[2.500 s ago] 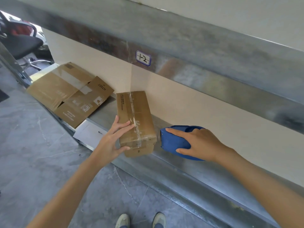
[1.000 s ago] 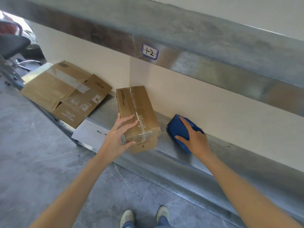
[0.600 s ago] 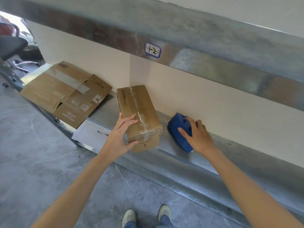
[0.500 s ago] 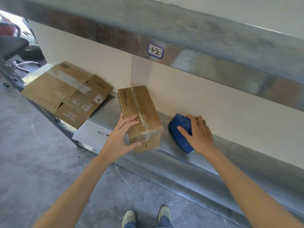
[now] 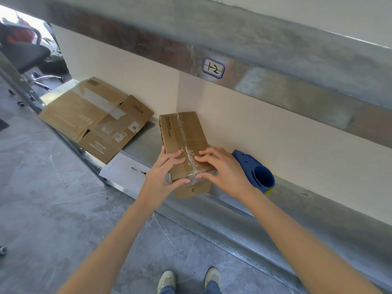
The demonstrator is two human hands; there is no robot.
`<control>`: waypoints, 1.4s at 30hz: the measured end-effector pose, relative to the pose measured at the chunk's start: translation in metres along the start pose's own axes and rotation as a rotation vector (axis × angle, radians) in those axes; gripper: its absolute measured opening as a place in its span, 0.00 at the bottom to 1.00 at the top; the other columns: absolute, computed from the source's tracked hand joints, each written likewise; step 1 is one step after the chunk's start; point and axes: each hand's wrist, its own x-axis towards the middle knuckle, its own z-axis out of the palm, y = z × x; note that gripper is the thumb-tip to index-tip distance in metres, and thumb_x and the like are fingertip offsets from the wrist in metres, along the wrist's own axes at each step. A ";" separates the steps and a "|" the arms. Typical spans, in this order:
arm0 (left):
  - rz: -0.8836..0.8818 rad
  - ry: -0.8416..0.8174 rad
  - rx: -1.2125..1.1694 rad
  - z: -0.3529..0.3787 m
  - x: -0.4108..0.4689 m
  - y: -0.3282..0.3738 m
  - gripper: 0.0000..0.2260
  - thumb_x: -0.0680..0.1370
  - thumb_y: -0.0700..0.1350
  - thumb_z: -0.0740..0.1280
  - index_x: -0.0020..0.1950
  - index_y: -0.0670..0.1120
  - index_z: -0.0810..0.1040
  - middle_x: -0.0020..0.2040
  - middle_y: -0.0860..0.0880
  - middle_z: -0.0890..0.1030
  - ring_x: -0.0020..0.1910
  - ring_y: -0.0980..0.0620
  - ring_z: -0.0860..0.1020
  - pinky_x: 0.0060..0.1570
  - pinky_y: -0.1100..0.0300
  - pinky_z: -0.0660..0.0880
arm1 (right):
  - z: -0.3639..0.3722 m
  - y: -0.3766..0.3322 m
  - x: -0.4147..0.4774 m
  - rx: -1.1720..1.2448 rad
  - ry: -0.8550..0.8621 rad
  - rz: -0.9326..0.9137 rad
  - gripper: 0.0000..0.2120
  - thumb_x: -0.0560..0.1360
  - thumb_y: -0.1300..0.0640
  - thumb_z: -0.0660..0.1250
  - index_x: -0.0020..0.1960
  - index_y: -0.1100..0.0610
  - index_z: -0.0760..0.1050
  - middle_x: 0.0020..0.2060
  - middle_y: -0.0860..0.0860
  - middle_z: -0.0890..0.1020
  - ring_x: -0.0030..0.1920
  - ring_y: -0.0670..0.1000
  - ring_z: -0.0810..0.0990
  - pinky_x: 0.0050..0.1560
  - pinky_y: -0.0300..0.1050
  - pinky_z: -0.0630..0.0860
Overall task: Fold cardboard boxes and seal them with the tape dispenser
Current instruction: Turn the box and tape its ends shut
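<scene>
- Sealing stage, by the look of it: rubbing down the tape strip (image 5: pixel 186 143) along the top seam of the small box (image 5: pixel 180 128), at its near end.
- Clasping the near left corner of the small box with the left hand (image 5: pixel 162 177), fingers laid over the top, thumb wrapped round the front edge.
- Mirroring that at the near right corner with the right hand (image 5: pixel 221 172), fingers beside the strip, thumb pinching the front edge.
- Resting the small box on the metal ledge (image 5: pixel 318 201), far end close to the wall.
- Leaving the tape dispenser (image 5: pixel 253 169) untouched, just right of the small box.
- Keeping the flattened carton (image 5: pixel 93 117) left of the small box, apart from it, not yet folded.
- Next, probably: press the strip flat over the front edge, set the small box aside, then free both hands to reach left for the flattened carton and fold it up.
</scene>
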 end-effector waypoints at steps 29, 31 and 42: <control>-0.178 -0.123 -0.134 -0.014 -0.002 -0.002 0.23 0.71 0.47 0.76 0.65 0.54 0.78 0.72 0.60 0.72 0.80 0.55 0.53 0.64 0.56 0.75 | -0.016 0.018 -0.010 0.331 -0.082 0.268 0.23 0.78 0.63 0.66 0.66 0.42 0.69 0.48 0.42 0.77 0.50 0.41 0.76 0.55 0.48 0.76; -0.167 -0.114 -0.135 -0.015 -0.003 -0.003 0.23 0.71 0.45 0.77 0.65 0.55 0.77 0.72 0.60 0.72 0.80 0.54 0.53 0.63 0.63 0.74 | -0.012 0.014 -0.007 0.308 -0.029 0.261 0.22 0.78 0.61 0.66 0.67 0.43 0.68 0.52 0.41 0.75 0.53 0.39 0.74 0.53 0.46 0.76; -0.183 -0.204 -0.130 -0.023 0.001 -0.002 0.26 0.70 0.52 0.76 0.67 0.58 0.75 0.73 0.64 0.69 0.79 0.59 0.52 0.63 0.72 0.69 | -0.023 0.003 -0.016 0.325 -0.059 0.253 0.29 0.71 0.41 0.73 0.70 0.40 0.67 0.58 0.37 0.72 0.60 0.36 0.70 0.58 0.36 0.70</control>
